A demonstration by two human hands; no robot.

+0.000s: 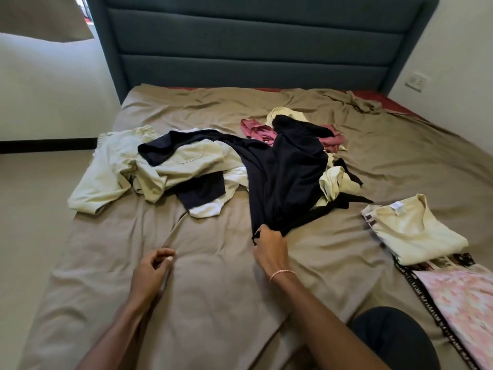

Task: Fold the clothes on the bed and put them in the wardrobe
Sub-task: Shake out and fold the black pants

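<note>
**Right hand [269, 248] grips the navy garment [285, 177]**

Bunching the near edge likely lets it draw the garment off the unfolded heap [160, 166] onto bare bed [213, 303], where there is room to fold. Left hand [153, 268] hovers loosely curled, empty, probably ready for a second corner. A folded cream top [416, 231] lies apart at the right, keeping finished work separate.

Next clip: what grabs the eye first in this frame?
A loose heap of unfolded clothes sprawls across the middle of the bed, pale shirts tangled with dark pieces. The right hand grips the near end of a long navy garment that trails out of the heap. At the bed's right edge, a folded cream T-shirt lies on pink patterned fabric.
</note>
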